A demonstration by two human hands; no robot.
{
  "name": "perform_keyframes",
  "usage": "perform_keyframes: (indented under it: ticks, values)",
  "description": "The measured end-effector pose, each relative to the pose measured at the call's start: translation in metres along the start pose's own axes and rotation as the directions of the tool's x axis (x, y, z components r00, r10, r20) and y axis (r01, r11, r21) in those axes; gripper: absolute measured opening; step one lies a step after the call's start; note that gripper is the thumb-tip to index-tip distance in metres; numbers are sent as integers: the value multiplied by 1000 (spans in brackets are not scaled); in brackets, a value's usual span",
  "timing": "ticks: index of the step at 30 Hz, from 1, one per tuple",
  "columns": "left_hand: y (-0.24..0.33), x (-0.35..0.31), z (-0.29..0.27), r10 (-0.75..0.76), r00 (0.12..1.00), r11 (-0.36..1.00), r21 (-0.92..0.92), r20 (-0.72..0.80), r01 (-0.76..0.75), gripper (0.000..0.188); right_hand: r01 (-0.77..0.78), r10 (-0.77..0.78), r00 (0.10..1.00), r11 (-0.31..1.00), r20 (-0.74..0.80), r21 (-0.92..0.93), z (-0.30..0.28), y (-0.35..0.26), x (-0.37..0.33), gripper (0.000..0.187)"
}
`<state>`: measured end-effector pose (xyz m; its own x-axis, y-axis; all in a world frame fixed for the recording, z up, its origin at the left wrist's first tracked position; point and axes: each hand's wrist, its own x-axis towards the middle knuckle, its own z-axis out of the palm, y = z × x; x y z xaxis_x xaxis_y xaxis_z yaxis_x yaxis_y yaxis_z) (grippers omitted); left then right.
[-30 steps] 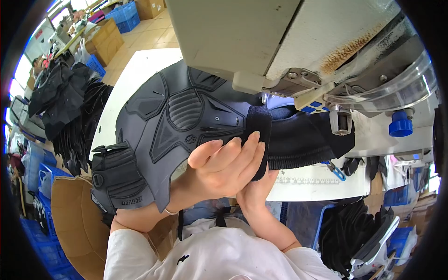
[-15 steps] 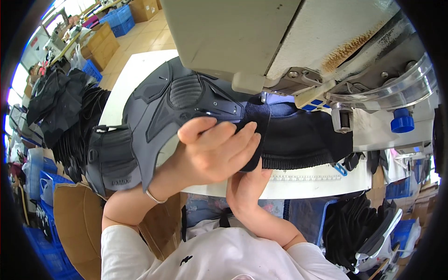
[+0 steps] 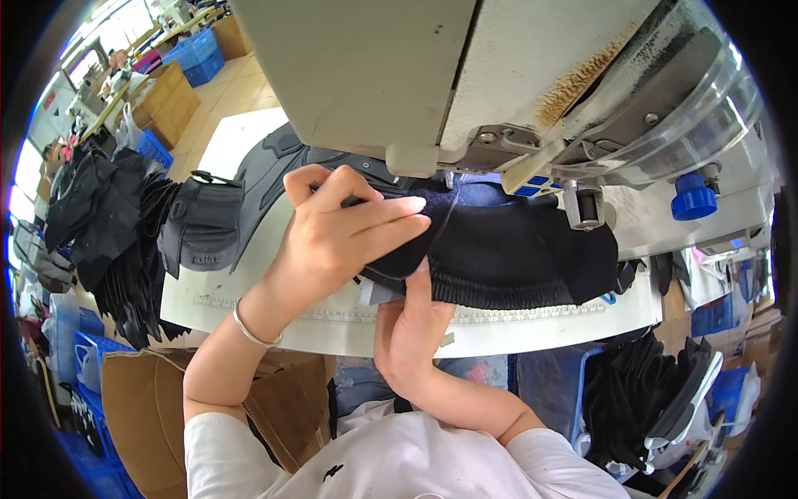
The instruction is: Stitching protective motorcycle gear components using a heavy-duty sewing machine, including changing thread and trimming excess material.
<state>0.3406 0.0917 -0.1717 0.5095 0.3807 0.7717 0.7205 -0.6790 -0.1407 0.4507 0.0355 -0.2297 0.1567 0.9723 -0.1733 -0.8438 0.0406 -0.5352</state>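
A long dark piece of sewn gear lies across the white sewing table (image 3: 532,328). Its moulded grey panel (image 3: 273,170) curves off to the left, ending in a buckled strap part (image 3: 208,223). On the right is black fabric (image 3: 507,245) with a gathered elastic lower edge. My left hand (image 3: 332,224) holds the folded black edge from above, two fingers stretched over it and the thumb side curled. Below it, my right hand (image 3: 420,324) pinches the same edge, thumb on top and the other fingers partly hidden underneath. The sewing machine's head (image 3: 357,75) hangs just behind the fabric; its needle is hidden.
A blue knob (image 3: 693,197) and clear guard (image 3: 706,108) stick out at the machine's right. Stacked black pieces (image 3: 125,224) hang at the left. An opened cardboard box (image 3: 154,416) stands below the table, and more black pieces (image 3: 640,407) lie at lower right.
My left hand has turned, its fingers now stretched over the edge instead of curled. The grey panel has slid back under the machine head and flattened. My right thumb now shows on the fabric.
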Motion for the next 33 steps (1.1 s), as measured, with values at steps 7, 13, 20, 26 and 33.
perform_keyframes:
  ticks: [7,13,20,26,33]
  values:
    - [-8,-4,5,-45,999,996,-72,18,46,30,10,-11,999,1000,36,20,1,4,1,31]
    - [-6,-1,6,-81,996,991,-105,39,84,31,29,-28,999,999,27,-41,3,-3,3,37]
    - [-3,-8,7,-119,993,986,-120,-2,118,30,101,-98,994,994,51,-51,1,1,1,42]
    - [1,-4,5,-147,988,983,-108,38,151,33,139,-138,990,990,43,-25,-6,2,4,41]
    - [45,-32,2,-428,901,888,-218,-68,405,42,-61,233,958,734,166,-676,-96,-81,0,54]
